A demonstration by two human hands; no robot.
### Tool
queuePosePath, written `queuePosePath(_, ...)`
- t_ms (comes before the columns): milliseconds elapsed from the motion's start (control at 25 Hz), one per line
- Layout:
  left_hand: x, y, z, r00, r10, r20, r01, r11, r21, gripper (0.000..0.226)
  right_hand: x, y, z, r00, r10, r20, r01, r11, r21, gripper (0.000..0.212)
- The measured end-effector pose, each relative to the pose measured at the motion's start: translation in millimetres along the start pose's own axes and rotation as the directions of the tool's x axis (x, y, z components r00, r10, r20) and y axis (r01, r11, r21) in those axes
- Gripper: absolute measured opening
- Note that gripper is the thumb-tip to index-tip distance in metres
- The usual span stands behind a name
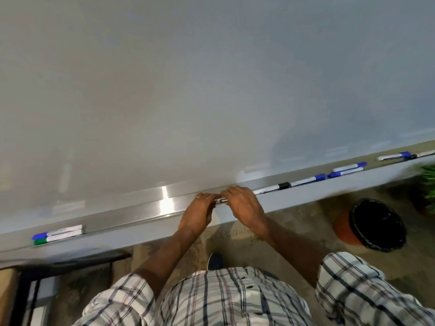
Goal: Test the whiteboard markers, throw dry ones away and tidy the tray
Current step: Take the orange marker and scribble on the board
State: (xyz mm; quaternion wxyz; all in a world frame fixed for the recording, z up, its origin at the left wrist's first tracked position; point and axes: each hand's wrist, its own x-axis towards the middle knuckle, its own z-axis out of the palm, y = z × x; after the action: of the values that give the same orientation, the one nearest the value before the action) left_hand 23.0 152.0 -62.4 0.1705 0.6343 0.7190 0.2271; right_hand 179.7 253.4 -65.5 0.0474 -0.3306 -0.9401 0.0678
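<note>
Both hands hold one black-labelled marker (220,200) just over the whiteboard tray (131,214). My left hand (199,214) grips its left end and my right hand (244,205) covers its right end; the cap is hidden. On the tray's left lie a blue-capped marker (57,232) and a green-capped marker (56,238) side by side. To the right lie a black-capped marker (270,188), a blue-capped one (308,180), a pair of blue-capped ones (348,169) and more at the far right (393,156). The whiteboard (211,90) above shows no marks.
A bin lined with a black bag (376,224) stands on the floor at the right, beside an orange pot (342,228). A green plant (428,182) is at the right edge. A dark frame (70,262) sits below the tray at the left.
</note>
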Motion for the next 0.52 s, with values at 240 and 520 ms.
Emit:
queuePosePath(240,-19.9,25.2,-22.4,0.92,-0.304,-0.249,0.175,0.885,-0.432,0.038,-18.7,-5.3,-32.2,0.988,0.049,-0.147,-0.004,0.957,0.29,0.025)
queuePosePath(520,-36.2,100.8,-28.6,0.949,-0.287,-0.129,0.184,0.839,-0.512,0.045,-68.3,18.2,-117.7,0.86,0.434,0.267,-0.306,0.021,0.952,0.023)
